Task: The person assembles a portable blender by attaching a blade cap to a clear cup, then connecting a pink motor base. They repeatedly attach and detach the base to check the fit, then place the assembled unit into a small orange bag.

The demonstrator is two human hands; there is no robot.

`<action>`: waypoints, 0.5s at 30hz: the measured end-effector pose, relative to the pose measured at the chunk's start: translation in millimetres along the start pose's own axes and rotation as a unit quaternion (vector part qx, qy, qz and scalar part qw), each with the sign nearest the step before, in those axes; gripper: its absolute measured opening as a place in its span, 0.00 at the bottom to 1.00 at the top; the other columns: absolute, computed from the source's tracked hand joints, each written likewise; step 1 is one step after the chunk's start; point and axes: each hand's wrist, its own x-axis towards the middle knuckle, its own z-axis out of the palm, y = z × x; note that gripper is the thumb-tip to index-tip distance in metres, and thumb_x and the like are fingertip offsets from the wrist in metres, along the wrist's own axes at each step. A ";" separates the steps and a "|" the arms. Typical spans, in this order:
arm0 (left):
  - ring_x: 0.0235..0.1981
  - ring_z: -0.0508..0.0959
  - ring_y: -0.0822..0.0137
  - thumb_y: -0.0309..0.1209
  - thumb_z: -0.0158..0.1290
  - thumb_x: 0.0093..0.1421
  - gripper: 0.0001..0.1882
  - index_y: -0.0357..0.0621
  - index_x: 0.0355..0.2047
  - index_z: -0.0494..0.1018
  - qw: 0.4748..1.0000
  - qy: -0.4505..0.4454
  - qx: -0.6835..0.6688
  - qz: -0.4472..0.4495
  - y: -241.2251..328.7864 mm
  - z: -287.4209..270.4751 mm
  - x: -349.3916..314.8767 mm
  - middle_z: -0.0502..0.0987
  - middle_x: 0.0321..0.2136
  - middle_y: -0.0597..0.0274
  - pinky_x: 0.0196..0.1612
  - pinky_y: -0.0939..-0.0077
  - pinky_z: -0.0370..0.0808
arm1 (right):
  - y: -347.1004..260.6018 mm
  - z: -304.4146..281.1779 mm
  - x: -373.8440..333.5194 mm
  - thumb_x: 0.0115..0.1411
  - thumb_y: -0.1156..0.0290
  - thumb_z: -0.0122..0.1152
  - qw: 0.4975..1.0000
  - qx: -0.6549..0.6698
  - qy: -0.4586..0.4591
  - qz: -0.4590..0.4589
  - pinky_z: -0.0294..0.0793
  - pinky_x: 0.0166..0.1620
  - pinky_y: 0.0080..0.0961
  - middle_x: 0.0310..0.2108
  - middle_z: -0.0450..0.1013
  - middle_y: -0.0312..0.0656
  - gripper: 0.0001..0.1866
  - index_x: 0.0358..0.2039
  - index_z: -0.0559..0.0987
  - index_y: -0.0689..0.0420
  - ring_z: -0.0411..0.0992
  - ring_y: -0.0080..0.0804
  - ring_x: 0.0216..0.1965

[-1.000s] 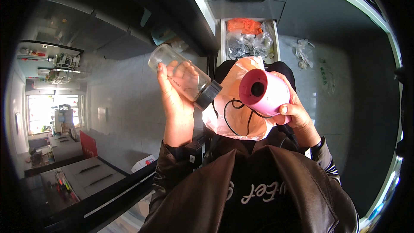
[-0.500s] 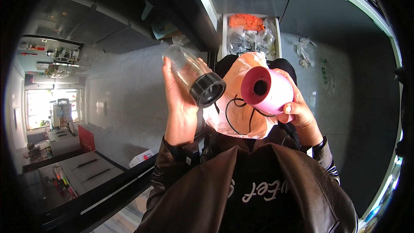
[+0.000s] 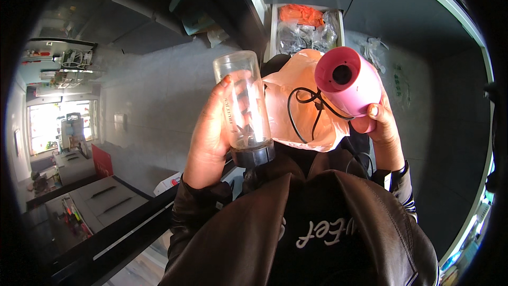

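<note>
My left hand [image 3: 214,127] is wrapped round a clear blender cup [image 3: 244,100], its black base ring toward me and metal blades showing inside. On the right, my right hand [image 3: 385,124] grips a pink blender base [image 3: 355,82], its hollow end with a dark round socket facing up and to the left. A black power cord [image 3: 292,107] runs from the base, looped and tied. Beneath the cord a pale peach plastic bag [image 3: 330,132] lies over my lap. The cup and the base are apart.
Ahead stands an open drawer [image 3: 273,34] with an orange bag [image 3: 301,15] and several clear plastic bags [image 3: 307,39]. Crumpled clear plastic [image 3: 374,50] lies on the grey floor to its right. A dark frame [image 3: 233,16] rises at the left.
My left hand has turned the cup nearly upright in view, its black ring now pointing toward me. The pink base has moved up and right, with the cord trailing.
</note>
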 end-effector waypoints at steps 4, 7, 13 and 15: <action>0.43 0.84 0.58 0.53 0.57 0.68 0.33 0.39 0.61 0.70 0.998 0.009 0.017 -0.056 -15.7 -12.3 11.4 0.81 0.46 0.52 0.46 0.61 0.84 | -6.3 -6.0 2.7 0.38 0.52 0.84 0.999 -0.045 -0.020 0.002 0.68 0.66 0.35 0.59 0.71 0.47 0.60 0.69 0.64 0.60 0.71 0.41 0.62; 0.41 0.84 0.57 0.51 0.61 0.67 0.31 0.40 0.60 0.71 0.996 0.006 -0.009 -0.087 -28.0 -13.4 21.8 0.82 0.45 0.51 0.46 0.60 0.84 | -9.3 -10.4 7.5 0.37 0.55 0.85 0.996 -0.073 -0.059 0.004 0.68 0.66 0.34 0.59 0.71 0.46 0.59 0.69 0.65 0.59 0.71 0.40 0.62; 0.43 0.84 0.59 0.53 0.60 0.67 0.34 0.38 0.61 0.70 0.995 -0.038 -0.018 -0.087 -22.3 3.0 16.4 0.81 0.45 0.50 0.46 0.62 0.84 | -21.4 -13.2 7.8 0.37 0.57 0.87 0.979 -0.179 -0.093 -0.016 0.66 0.68 0.35 0.59 0.71 0.44 0.57 0.68 0.67 0.59 0.70 0.39 0.63; 0.44 0.83 0.60 0.53 0.60 0.67 0.34 0.38 0.61 0.69 0.993 -0.059 -0.046 -0.089 -13.7 12.7 7.5 0.81 0.45 0.52 0.48 0.62 0.83 | -27.4 -13.6 4.7 0.37 0.59 0.87 0.977 -0.194 -0.083 -0.014 0.66 0.68 0.35 0.59 0.71 0.45 0.57 0.67 0.68 0.59 0.70 0.39 0.63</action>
